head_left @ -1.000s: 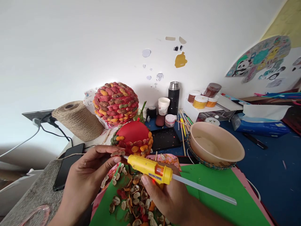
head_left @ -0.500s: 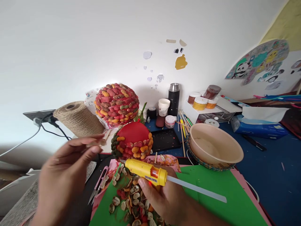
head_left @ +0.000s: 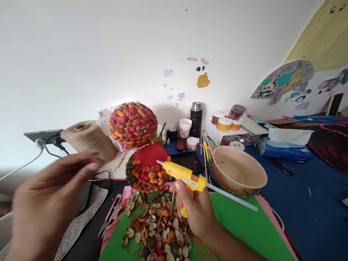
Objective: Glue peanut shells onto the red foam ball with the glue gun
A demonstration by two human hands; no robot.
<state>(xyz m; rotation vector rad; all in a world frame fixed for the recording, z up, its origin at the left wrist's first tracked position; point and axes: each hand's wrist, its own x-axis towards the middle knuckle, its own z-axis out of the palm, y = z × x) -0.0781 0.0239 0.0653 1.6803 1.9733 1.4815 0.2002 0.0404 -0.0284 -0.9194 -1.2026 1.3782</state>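
My right hand (head_left: 197, 208) grips a yellow hot glue gun (head_left: 185, 174) with a long clear glue stick (head_left: 233, 197) poking out of its back. Its nozzle points left, in front of the bare red top of a round form (head_left: 150, 156) partly covered in painted peanut shells. At the left, my left hand (head_left: 57, 192) is raised with thumb and fingers pinched; what sits between them is too small and blurred to name. Beneath the glue gun, a pile of loose peanut shells (head_left: 160, 232) lies on a green sheet (head_left: 231, 232), some painted red or orange.
Behind stand a larger shell-covered ball (head_left: 133, 125) and a twine spool (head_left: 89, 139). Pink-handled scissors (head_left: 110, 215) lie left of the shells. A beige bowl (head_left: 239, 170), paper cups (head_left: 185, 127), a black flask (head_left: 196, 119) and paint jars (head_left: 224, 124) are at the right and back.
The glue gun has risen and its nozzle now tilts up before the red surface. My left hand has drawn back left and down. The camera view has shifted slightly.
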